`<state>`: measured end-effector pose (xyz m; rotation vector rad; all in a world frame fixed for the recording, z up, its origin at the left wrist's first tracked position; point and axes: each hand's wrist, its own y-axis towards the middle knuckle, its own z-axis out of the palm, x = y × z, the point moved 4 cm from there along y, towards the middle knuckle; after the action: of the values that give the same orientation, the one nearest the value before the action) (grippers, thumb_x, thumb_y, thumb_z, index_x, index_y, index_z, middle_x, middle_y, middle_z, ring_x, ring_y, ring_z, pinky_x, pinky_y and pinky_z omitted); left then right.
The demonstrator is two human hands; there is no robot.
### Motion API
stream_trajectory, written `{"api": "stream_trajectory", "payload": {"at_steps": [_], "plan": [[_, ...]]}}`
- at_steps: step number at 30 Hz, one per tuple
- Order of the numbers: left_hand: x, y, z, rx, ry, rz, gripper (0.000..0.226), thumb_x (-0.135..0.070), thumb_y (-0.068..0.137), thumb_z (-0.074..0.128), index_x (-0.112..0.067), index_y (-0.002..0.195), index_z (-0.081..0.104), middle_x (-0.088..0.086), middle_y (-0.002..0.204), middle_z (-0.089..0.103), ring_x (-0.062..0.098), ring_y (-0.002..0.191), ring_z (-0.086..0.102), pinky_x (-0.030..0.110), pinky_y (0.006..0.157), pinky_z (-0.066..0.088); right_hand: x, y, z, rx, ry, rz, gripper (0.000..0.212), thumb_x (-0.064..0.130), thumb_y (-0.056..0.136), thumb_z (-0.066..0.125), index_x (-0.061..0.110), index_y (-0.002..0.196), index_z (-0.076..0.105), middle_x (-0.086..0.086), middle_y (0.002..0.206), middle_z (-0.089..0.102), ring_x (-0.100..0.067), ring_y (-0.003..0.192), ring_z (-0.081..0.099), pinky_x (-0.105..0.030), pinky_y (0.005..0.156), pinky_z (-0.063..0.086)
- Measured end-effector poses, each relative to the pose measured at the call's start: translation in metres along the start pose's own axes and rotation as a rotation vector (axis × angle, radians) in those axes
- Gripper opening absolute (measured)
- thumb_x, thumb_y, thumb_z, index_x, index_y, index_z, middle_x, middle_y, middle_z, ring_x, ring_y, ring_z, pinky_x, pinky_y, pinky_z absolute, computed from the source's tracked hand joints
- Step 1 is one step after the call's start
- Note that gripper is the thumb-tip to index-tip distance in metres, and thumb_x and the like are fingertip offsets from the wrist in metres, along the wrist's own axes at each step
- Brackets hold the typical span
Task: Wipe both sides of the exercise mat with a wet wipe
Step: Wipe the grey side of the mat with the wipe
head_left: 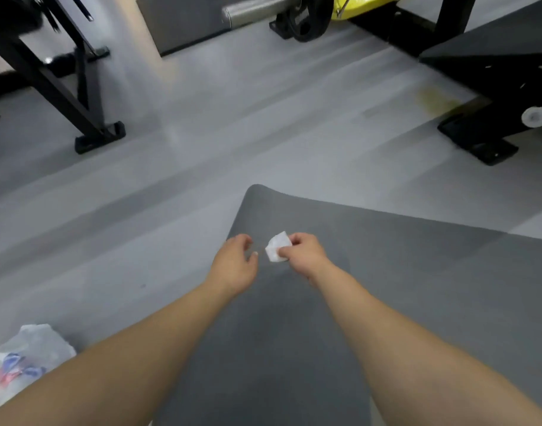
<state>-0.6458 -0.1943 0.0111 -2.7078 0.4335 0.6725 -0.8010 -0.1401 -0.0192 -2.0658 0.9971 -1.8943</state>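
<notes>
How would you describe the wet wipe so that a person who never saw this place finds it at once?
Start from the large dark grey foam exercise mat spread on the grey floor. Above its near-left part, the right hand pinches a small crumpled white wet wipe in its fingers. It is the only white thing over the mat; the left hand holds nothing.

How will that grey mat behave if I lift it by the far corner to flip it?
The exercise mat will probably bend and drape rather than stay flat: it looks thin, and its far corner already curls slightly. It spreads wide, so one-handed lifting may drag. The right hand is busy pinching the wet wipe.
</notes>
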Motion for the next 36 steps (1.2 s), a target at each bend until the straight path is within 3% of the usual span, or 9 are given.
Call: {"api": "stream_trajectory", "payload": {"at_steps": [3,7,12,15,18,22,27,30,36], "plan": [[0.014,0.023,0.034,0.138,0.445,0.274,0.076,-0.044,0.095,0.059,-0.008,0.154,0.029,0.014,0.162,0.024,0.034,0.152,0.016,0.038,0.123,0.018,-0.013,0.02,-0.003,-0.217,-0.384,-0.185,0.006,0.02,0.087,0.062,0.016,0.09,0.064,-0.007,0.092,0.068,-0.026,0.086,0.061,-0.034,0.074,0.048],[0.044,0.059,0.065,0.336,0.793,0.299,0.131,-0.075,0.074,0.067,-0.014,0.159,-0.012,0.013,0.164,-0.024,0.033,0.151,-0.024,0.045,0.126,-0.001,-0.057,0.027,0.026,-0.124,-0.935,-0.232,0.011,0.016,0.088,0.059,0.008,0.094,0.065,-0.015,0.101,0.066,-0.034,0.097,0.063,-0.035,0.078,0.048],[0.074,0.105,0.077,0.482,0.769,0.16,0.173,-0.095,0.034,0.069,-0.018,0.152,-0.032,0.017,0.157,-0.038,0.036,0.148,-0.031,0.052,0.125,0.001,-0.067,0.031,0.041,-0.243,-1.164,-0.442,0.032,-0.003,0.027,0.058,0.015,0.053,0.059,-0.001,0.054,0.054,-0.019,0.048,0.057,-0.018,0.047,0.043],[0.076,0.114,0.082,0.518,0.755,0.174,0.178,-0.095,0.029,0.069,-0.016,0.148,-0.038,0.021,0.154,-0.042,0.041,0.146,-0.032,0.053,0.124,-0.002,-0.06,0.038,0.049,-0.226,-1.232,-0.383,0.027,0.001,0.028,0.059,0.017,0.05,0.057,-0.001,0.053,0.05,-0.02,0.045,0.053,-0.02,0.048,0.045],[0.071,0.114,0.084,0.568,0.744,0.148,0.18,-0.091,0.033,0.075,-0.012,0.146,-0.04,0.025,0.15,-0.045,0.045,0.143,-0.035,0.053,0.124,-0.004,-0.052,0.046,0.059,-0.072,-1.312,-0.17,0.017,0.011,0.06,0.08,0.016,0.071,0.068,-0.005,0.077,0.058,-0.027,0.069,0.06,-0.033,0.073,0.05],[0.067,0.116,0.082,0.593,0.729,0.118,0.182,-0.086,0.033,0.08,-0.008,0.145,-0.04,0.029,0.148,-0.045,0.05,0.141,-0.034,0.056,0.123,-0.002,-0.042,0.054,0.059,0.02,-1.445,-0.034,0.023,0.017,0.094,0.05,0.016,0.11,0.066,-0.007,0.113,0.054,-0.03,0.105,0.056,-0.042,0.102,0.036],[0.069,0.114,0.081,0.581,0.692,0.143,0.181,-0.086,0.034,0.079,-0.008,0.146,-0.039,0.028,0.148,-0.046,0.049,0.14,-0.037,0.056,0.123,-0.002,-0.051,0.053,0.059,0.06,-1.534,-0.029,0.02,0.024,0.096,0.052,0.018,0.111,0.064,-0.006,0.112,0.053,-0.032,0.105,0.054,-0.046,0.107,0.033],[0.067,0.114,0.081,0.574,0.69,0.142,0.18,-0.084,0.035,0.081,-0.009,0.146,-0.039,0.027,0.149,-0.045,0.049,0.139,-0.038,0.056,0.123,-0.002,-0.041,0.055,0.057,-0.001,-1.495,-0.112,0.013,0.03,0.08,0.074,0.019,0.085,0.071,-0.005,0.089,0.058,-0.031,0.079,0.061,-0.044,0.086,0.047],[0.071,0.112,0.077,0.538,0.657,0.176,0.174,-0.085,0.039,0.079,-0.014,0.151,-0.033,0.022,0.154,-0.041,0.043,0.144,-0.035,0.052,0.125,0.0,-0.034,0.065,0.049,0.07,-1.454,-0.132,0.03,0.034,0.094,0.049,0.017,0.116,0.062,-0.007,0.118,0.053,-0.03,0.108,0.055,-0.034,0.09,0.041]]}}
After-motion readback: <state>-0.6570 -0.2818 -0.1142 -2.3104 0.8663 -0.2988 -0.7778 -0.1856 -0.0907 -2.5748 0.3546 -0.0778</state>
